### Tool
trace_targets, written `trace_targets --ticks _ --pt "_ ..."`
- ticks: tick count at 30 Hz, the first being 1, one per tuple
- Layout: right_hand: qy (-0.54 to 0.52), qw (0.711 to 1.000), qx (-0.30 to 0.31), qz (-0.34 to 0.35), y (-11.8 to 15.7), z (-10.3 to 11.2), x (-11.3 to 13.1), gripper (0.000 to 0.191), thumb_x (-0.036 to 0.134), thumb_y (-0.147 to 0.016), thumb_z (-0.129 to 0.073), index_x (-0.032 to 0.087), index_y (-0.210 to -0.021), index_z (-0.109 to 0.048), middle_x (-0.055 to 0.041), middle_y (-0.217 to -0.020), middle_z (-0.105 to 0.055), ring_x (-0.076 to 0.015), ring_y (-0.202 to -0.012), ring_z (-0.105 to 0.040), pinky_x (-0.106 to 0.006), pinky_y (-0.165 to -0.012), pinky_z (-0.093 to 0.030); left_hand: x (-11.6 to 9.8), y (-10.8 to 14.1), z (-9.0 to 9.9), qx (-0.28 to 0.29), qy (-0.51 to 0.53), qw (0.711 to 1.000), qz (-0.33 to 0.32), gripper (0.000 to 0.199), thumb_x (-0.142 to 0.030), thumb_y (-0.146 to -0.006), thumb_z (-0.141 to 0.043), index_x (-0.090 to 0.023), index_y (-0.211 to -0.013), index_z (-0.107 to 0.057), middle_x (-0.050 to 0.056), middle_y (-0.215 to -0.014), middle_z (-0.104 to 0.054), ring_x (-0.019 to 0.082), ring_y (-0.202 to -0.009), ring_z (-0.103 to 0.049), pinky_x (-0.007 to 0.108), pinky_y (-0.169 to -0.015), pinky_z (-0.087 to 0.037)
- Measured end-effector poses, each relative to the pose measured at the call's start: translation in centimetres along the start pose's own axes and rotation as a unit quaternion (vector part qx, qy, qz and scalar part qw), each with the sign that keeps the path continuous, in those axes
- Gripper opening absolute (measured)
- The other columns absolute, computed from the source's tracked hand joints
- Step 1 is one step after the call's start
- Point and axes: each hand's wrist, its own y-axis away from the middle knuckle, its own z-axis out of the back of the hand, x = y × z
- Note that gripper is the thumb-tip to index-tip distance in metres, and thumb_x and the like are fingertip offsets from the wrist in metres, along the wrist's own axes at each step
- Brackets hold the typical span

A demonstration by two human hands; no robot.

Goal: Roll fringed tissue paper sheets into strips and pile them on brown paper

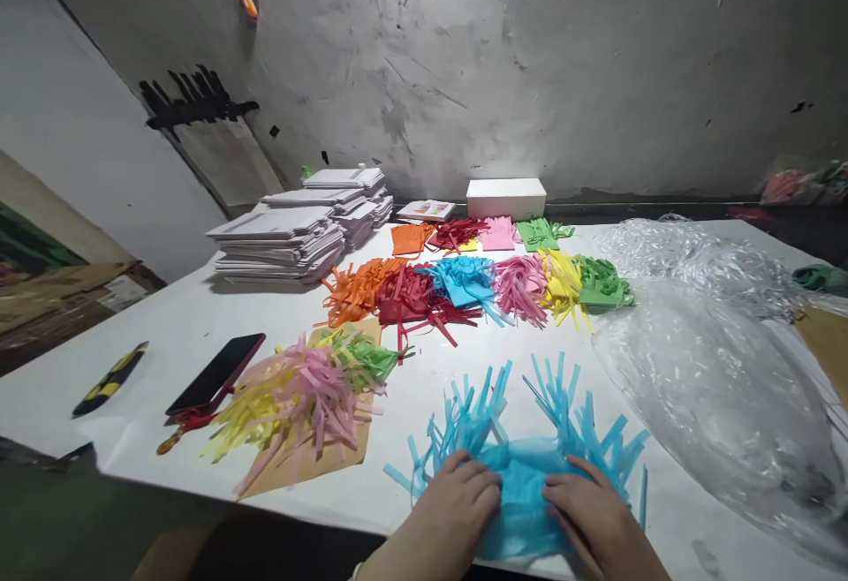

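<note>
Across the white surface (152, 325), watched remotely through the head camera, clear plastic (708, 387) spreads at my right. Blue fringed paper (523, 501) lies at the near edge, its strips fanned away from me. Stack of white packs (278, 250) stands far left; coloured fringed bundles (464, 279) line up mid-back. Pink and yellow strips (324, 391) heap left of the blue. My left hand (457, 501) and right hand (593, 510) rest on the blue paper, apart; I cannot tell whether either grip pinches it. Dark phone (215, 373), then yellow-black cutter (111, 380), farther left.
</note>
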Motion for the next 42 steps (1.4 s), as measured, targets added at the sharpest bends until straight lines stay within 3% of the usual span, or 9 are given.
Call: trace_targets --ticks 8,11,15,19,24,28,31,36,42 --pt "0.005 0.999 -0.022 -0.049 -0.3 -1.0 -0.6 0.021 0.017 -0.105 -0.04 0.024 -0.109 -0.059 0.0009 -0.086 -0.074 -0.0168 -0.077 -0.072 -0.038 -0.089 -0.05 4.6 2.0 3.1 -0.085 -0.125 0.944 0.293 0.023 -0.043 -0.095 -0.063 -0.022 -0.1 -0.07 0.013 -0.115 -0.074 0.035 -0.102 -0.065 0.054 -0.085 -0.048" --pt "0.014 1.0 -0.011 -0.025 -0.5 -0.3 -0.5 0.02 0.016 -0.103 -0.045 0.022 -0.114 -0.06 -0.0017 -0.092 -0.075 -0.0171 -0.085 -0.073 -0.038 -0.098 -0.049 2.9 1.7 2.9 -0.145 -0.073 0.97 0.181 0.04 -0.047 -0.096 -0.058 -0.02 -0.125 -0.062 0.016 -0.133 -0.065 0.036 -0.121 -0.058 0.055 -0.101 -0.044" --pt "0.04 0.997 -0.029 0.065 -1.2 0.7 -0.5 0.022 0.012 -0.1 -0.048 0.018 -0.114 -0.064 -0.004 -0.099 -0.078 -0.0177 -0.1 -0.073 -0.036 -0.109 -0.048 -0.2 -0.2 -0.4 -0.054 0.003 0.997 -0.059 0.043 -0.042 -0.1 -0.054 -0.025 -0.139 -0.055 0.006 -0.129 -0.071 0.025 -0.114 -0.065 0.043 -0.111 -0.041" --pt "0.032 0.995 -0.004 0.096 -0.3 0.1 -0.8 0.022 0.011 -0.101 -0.047 0.016 -0.107 -0.068 -0.0021 -0.095 -0.079 -0.0139 -0.099 -0.074 -0.031 -0.114 -0.043 2.0 1.3 -0.8 -0.018 -0.023 0.999 0.017 0.044 -0.058 -0.097 -0.054 -0.025 -0.125 -0.065 0.005 -0.124 -0.074 0.028 -0.113 -0.067 0.05 -0.113 -0.038" --pt "0.068 0.991 0.024 0.111 1.8 -0.9 -1.7 0.02 0.017 -0.101 -0.056 0.016 -0.115 -0.07 -0.0026 -0.106 -0.078 -0.0185 -0.109 -0.072 -0.047 -0.125 -0.016 5.0 4.8 3.6 -0.122 -0.162 0.964 0.173 0.028 -0.033 -0.101 -0.051 -0.02 -0.123 -0.064 0.015 -0.131 -0.069 0.033 -0.121 -0.061 0.055 -0.104 -0.042" --pt "0.076 0.985 0.028 0.151 1.2 -0.7 -1.7 0.02 0.021 -0.103 -0.056 0.015 -0.116 -0.07 -0.0026 -0.112 -0.077 -0.0201 -0.112 -0.071 -0.05 -0.126 -0.011 1.8 3.0 2.0 -0.116 -0.054 0.991 0.029 0.046 -0.048 -0.103 -0.046 -0.018 -0.138 -0.053 0.013 -0.137 -0.065 0.028 -0.132 -0.054 0.047 -0.115 -0.036" --pt "0.045 0.994 0.014 0.103 0.4 -0.7 -1.1 0.019 0.017 -0.104 -0.05 0.017 -0.109 -0.068 0.0003 -0.097 -0.078 -0.0136 -0.101 -0.073 -0.039 -0.126 -0.022 -0.2 1.2 -1.5 -0.15 0.062 0.986 -0.03 0.026 -0.04 -0.105 -0.044 -0.022 -0.106 -0.064 0.003 -0.105 -0.077 0.019 -0.102 -0.068 0.036 -0.106 -0.043" --pt "0.043 0.998 0.0 -0.051 0.8 -1.9 -0.7 0.023 0.028 -0.108 -0.042 0.025 -0.106 -0.065 0.0001 -0.092 -0.075 -0.0152 -0.087 -0.073 -0.029 -0.086 -0.057 0.1 -0.1 -0.9 0.037 0.151 0.974 0.165 0.019 -0.021 -0.1 -0.049 -0.021 -0.086 -0.062 0.002 -0.086 -0.073 0.019 -0.081 -0.067 0.028 -0.07 -0.048" --pt "0.116 0.978 -0.004 -0.172 0.3 -3.6 -1.6 0.019 0.032 -0.104 -0.05 0.026 -0.092 -0.064 0.0016 -0.078 -0.068 -0.0209 -0.075 -0.067 -0.041 -0.077 -0.043 1.7 -3.7 1.7 0.18 0.072 0.929 0.314 0.022 -0.024 -0.105 -0.046 -0.019 -0.095 -0.065 0.004 -0.094 -0.075 0.024 -0.086 -0.073 0.031 -0.07 -0.048"
